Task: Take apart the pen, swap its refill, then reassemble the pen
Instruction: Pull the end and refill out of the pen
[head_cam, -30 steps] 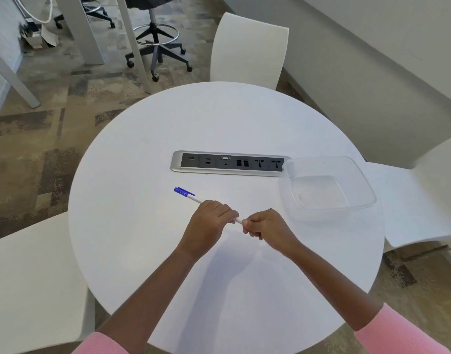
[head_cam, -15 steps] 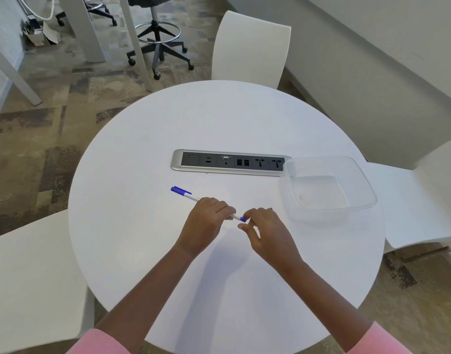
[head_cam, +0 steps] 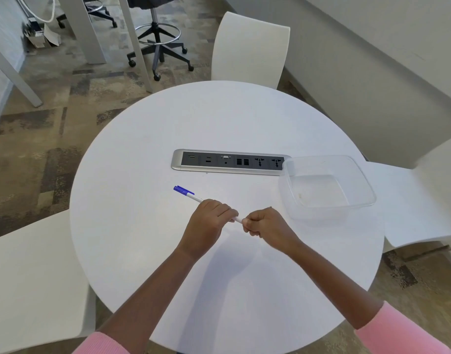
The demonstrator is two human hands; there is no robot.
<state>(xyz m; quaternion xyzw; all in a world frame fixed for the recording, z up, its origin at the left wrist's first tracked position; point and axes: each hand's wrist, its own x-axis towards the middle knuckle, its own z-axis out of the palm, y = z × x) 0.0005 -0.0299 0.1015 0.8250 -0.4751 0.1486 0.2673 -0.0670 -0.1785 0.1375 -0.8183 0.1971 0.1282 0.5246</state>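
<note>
Over the middle of a round white table (head_cam: 147,241), a person's left hand (head_cam: 207,223) grips the barrel of a slim white pen with a blue cap (head_cam: 184,192) while the right hand (head_cam: 266,226) closes on its other end, disassembly apparently just beginning, with no spare refill visible.

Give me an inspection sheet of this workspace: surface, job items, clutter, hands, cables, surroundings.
Surface: round white table, with a built-in socket strip.
Job's things: one white pen with a blue cap, held above the table; no spare refill seen.
Clutter: clear plastic container on the right, overlapping the strip's end; it looks empty.
Grippers: left hand closed around the pen's barrel; right hand closed on its near end.
Cables: a white cable on the floor far left; none on the table.
Surroundings: white chairs around the table, a black stool, patterned carpet.
</note>
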